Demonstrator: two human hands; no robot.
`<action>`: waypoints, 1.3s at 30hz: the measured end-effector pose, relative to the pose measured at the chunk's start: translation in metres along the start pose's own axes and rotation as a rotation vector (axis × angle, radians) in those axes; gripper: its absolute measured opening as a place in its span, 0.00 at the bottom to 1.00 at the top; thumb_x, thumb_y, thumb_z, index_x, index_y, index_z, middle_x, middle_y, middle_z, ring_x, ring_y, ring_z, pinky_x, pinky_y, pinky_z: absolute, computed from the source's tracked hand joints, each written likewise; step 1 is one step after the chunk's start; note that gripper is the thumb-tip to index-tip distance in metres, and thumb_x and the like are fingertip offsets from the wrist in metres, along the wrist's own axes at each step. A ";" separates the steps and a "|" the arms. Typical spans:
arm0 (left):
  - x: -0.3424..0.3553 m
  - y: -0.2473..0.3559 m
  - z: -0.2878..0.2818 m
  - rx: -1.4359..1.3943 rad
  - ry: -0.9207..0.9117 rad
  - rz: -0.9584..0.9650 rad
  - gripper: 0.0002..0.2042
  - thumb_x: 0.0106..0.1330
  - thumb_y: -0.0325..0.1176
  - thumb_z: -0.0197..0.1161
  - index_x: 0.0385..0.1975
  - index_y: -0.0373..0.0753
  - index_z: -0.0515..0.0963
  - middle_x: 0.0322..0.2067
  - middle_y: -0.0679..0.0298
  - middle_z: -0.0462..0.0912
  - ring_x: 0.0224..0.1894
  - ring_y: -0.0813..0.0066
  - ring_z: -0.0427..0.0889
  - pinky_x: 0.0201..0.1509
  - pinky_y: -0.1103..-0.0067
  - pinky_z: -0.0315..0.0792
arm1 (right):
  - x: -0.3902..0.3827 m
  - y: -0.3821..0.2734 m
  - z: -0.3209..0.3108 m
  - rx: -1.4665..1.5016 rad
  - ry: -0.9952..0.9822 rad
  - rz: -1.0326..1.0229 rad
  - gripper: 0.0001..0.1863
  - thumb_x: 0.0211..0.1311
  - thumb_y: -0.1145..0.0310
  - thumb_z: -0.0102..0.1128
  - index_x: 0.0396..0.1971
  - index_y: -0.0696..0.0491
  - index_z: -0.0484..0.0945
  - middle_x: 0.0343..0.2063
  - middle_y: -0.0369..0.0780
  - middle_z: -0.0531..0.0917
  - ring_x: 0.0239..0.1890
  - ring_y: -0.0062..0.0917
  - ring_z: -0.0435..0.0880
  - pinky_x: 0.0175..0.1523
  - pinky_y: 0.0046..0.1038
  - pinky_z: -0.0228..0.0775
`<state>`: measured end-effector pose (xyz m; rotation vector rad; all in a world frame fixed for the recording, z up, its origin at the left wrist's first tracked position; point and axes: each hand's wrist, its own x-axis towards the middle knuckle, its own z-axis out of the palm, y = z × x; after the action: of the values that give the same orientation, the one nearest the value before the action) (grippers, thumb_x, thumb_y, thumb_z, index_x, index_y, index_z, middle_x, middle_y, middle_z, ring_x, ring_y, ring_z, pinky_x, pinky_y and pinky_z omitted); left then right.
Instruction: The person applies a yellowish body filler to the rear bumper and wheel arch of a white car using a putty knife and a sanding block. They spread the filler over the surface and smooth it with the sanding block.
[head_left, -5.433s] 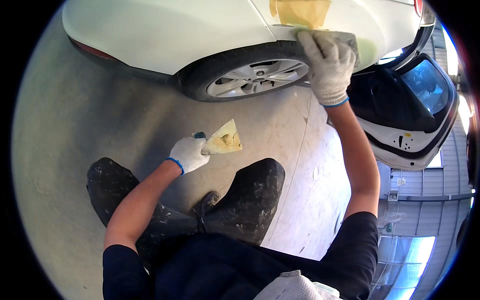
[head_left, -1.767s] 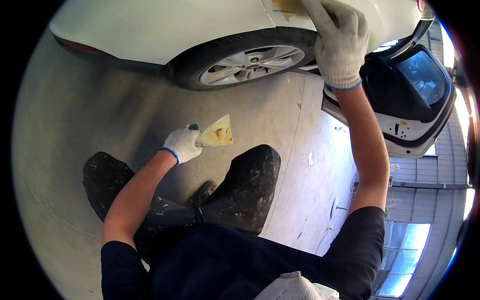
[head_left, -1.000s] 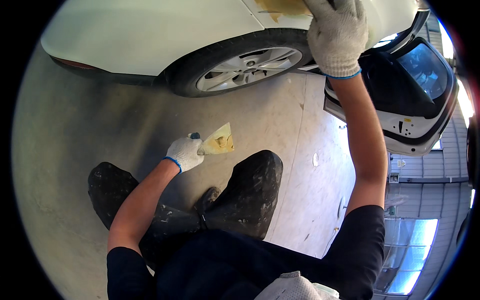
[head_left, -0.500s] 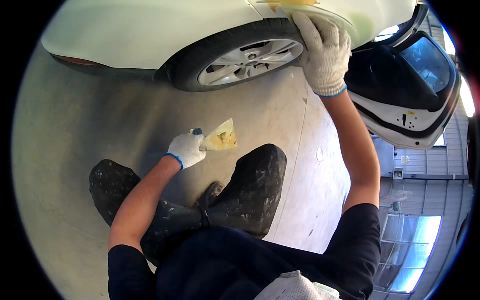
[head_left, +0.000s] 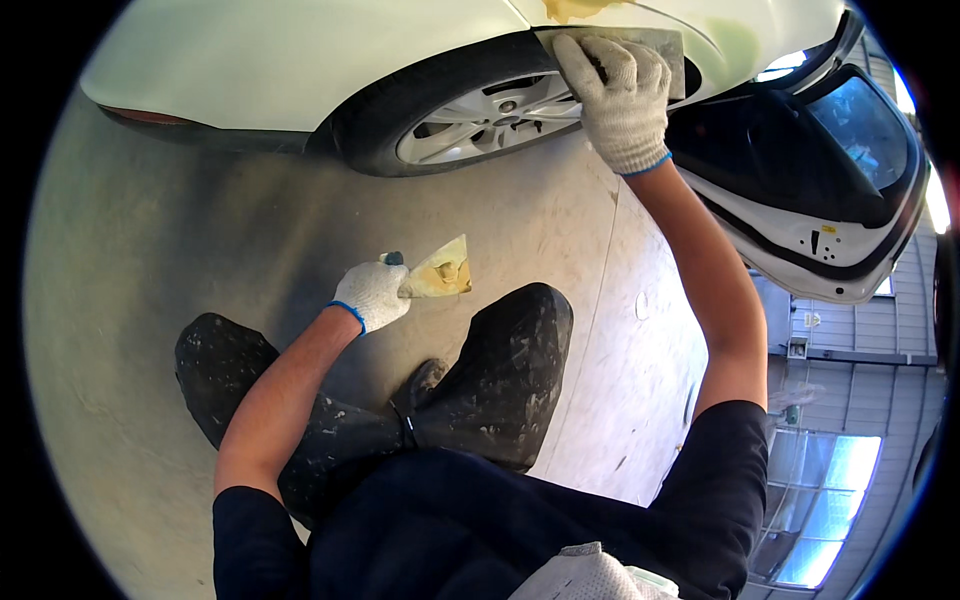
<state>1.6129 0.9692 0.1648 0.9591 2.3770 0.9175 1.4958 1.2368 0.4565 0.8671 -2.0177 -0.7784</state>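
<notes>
My right hand [head_left: 625, 100], in a whitish knit glove with a blue cuff edge, grips a broad flat grey spreader blade [head_left: 662, 48]. The blade lies along the wheel arch of a pale car body [head_left: 250, 60], over the top of the tire. Just above it, a yellow-tan patch of filler [head_left: 580, 9] shows on the panel. Lower and to the left, my gloved left hand [head_left: 370, 296] is closed round the handle of a putty knife [head_left: 440, 272]. Yellowish filler sits on that knife's wide blade, which points right above the floor.
The car's wheel [head_left: 490, 120] stands right under the panel. A detached white car door [head_left: 840, 250] with dark trim is at the right. My knees in dark, spattered trousers [head_left: 515, 375] are bent below my hands. Windows [head_left: 830, 510] line the wall at the lower right.
My right hand has moved down and slightly left with the spreader, off the filler patch to the arch edge, and the blade's face now shows. My left hand has hardly moved.
</notes>
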 end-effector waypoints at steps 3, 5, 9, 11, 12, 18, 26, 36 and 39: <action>-0.001 -0.002 0.001 0.003 0.013 0.006 0.11 0.58 0.41 0.63 0.31 0.40 0.81 0.30 0.47 0.86 0.35 0.42 0.86 0.42 0.52 0.79 | 0.002 0.003 -0.017 0.016 -0.008 0.069 0.33 0.53 0.69 0.66 0.62 0.31 0.80 0.53 0.28 0.75 0.49 0.32 0.74 0.55 0.43 0.71; -0.001 -0.002 0.002 0.004 0.006 0.007 0.11 0.58 0.41 0.63 0.31 0.39 0.81 0.30 0.47 0.85 0.35 0.42 0.86 0.42 0.52 0.79 | 0.017 0.008 -0.030 0.005 0.018 0.089 0.32 0.53 0.69 0.67 0.61 0.32 0.80 0.53 0.28 0.75 0.50 0.33 0.74 0.55 0.42 0.70; 0.003 -0.004 0.005 0.016 -0.008 0.015 0.11 0.58 0.41 0.63 0.31 0.39 0.80 0.29 0.47 0.85 0.36 0.42 0.86 0.42 0.52 0.79 | 0.022 0.005 -0.016 -0.021 0.022 0.023 0.33 0.51 0.71 0.69 0.61 0.33 0.80 0.54 0.30 0.75 0.53 0.32 0.74 0.58 0.42 0.69; 0.002 -0.003 0.004 0.023 -0.017 0.008 0.11 0.58 0.41 0.63 0.32 0.39 0.81 0.30 0.47 0.86 0.36 0.42 0.86 0.43 0.52 0.79 | 0.014 -0.002 -0.007 -0.007 0.015 0.001 0.34 0.51 0.72 0.70 0.62 0.34 0.81 0.55 0.31 0.76 0.54 0.32 0.74 0.59 0.41 0.68; 0.002 -0.002 0.003 0.023 -0.022 -0.003 0.11 0.58 0.41 0.63 0.33 0.40 0.83 0.31 0.48 0.86 0.37 0.43 0.87 0.44 0.52 0.80 | 0.009 -0.005 -0.003 -0.001 0.012 -0.010 0.35 0.50 0.73 0.70 0.62 0.34 0.81 0.55 0.31 0.76 0.55 0.32 0.74 0.59 0.41 0.68; 0.001 0.002 -0.001 0.005 -0.032 -0.029 0.10 0.58 0.39 0.64 0.34 0.41 0.84 0.32 0.47 0.87 0.38 0.43 0.87 0.45 0.53 0.80 | 0.010 0.007 -0.017 0.039 0.075 0.091 0.31 0.53 0.65 0.69 0.61 0.32 0.80 0.53 0.28 0.75 0.51 0.33 0.74 0.55 0.42 0.69; 0.005 -0.001 0.008 0.029 -0.037 0.006 0.11 0.59 0.41 0.63 0.33 0.40 0.82 0.30 0.47 0.86 0.36 0.42 0.86 0.43 0.52 0.79 | -0.002 0.011 0.011 -0.051 0.182 0.031 0.30 0.55 0.66 0.69 0.60 0.32 0.80 0.52 0.27 0.75 0.50 0.32 0.74 0.54 0.41 0.69; 0.005 -0.003 0.007 0.045 -0.075 -0.004 0.11 0.59 0.40 0.61 0.35 0.41 0.84 0.32 0.47 0.87 0.38 0.43 0.87 0.44 0.53 0.81 | 0.022 0.018 0.003 -0.018 0.174 0.042 0.31 0.52 0.69 0.70 0.60 0.35 0.81 0.52 0.30 0.76 0.51 0.32 0.76 0.57 0.39 0.70; 0.006 0.000 0.007 0.060 -0.074 -0.012 0.12 0.58 0.40 0.62 0.36 0.41 0.84 0.33 0.47 0.87 0.38 0.43 0.87 0.44 0.53 0.81 | 0.008 0.016 0.021 0.004 0.190 -0.016 0.31 0.52 0.68 0.68 0.61 0.35 0.81 0.53 0.30 0.76 0.51 0.32 0.75 0.58 0.40 0.70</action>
<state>1.6132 0.9767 0.1590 0.9829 2.3573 0.7968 1.4701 1.2442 0.4616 0.9248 -1.8476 -0.6740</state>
